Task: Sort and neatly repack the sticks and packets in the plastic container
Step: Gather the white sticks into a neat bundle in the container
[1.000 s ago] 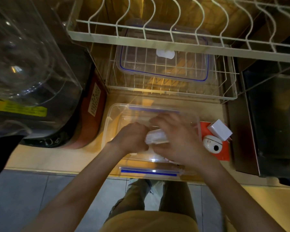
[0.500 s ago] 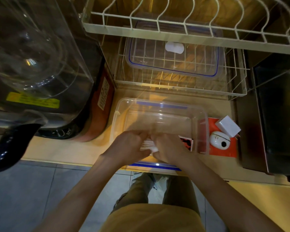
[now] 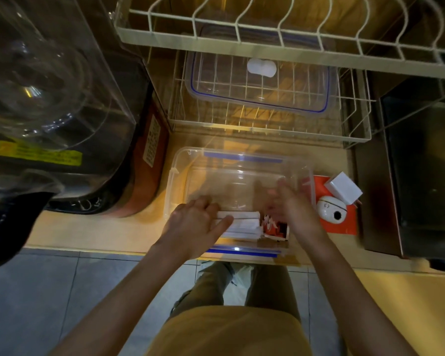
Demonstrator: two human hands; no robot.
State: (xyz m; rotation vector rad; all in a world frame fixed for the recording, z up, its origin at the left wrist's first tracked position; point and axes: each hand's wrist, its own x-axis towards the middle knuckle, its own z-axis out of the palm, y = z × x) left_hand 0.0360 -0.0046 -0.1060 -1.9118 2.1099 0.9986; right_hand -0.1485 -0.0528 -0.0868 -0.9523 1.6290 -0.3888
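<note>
A clear plastic container (image 3: 180, 165) with blue clips stands open on the counter. At its near end lies a stack of white sticks (image 3: 244, 224), and beside them on the right are red and white packets (image 3: 275, 227). My left hand (image 3: 195, 224) rests flat on the left end of the white sticks, fingers spread over them. My right hand (image 3: 293, 209) hovers blurred above the packets with its fingers apart and nothing in it. The far half of the container holds nothing that I can see.
The container's clear lid (image 3: 260, 83) lies in a wire dish rack (image 3: 355, 116) behind. A red card (image 3: 344, 227) with a white round device (image 3: 332, 214) and white box (image 3: 343, 187) sits right. A dark appliance (image 3: 62, 111) stands left, another (image 3: 427, 176) right.
Both hands had gripped the white stick bundle and lowered it to the container's near end. Now my right hand has let go and lifted away rightward; my left stays on the sticks.
</note>
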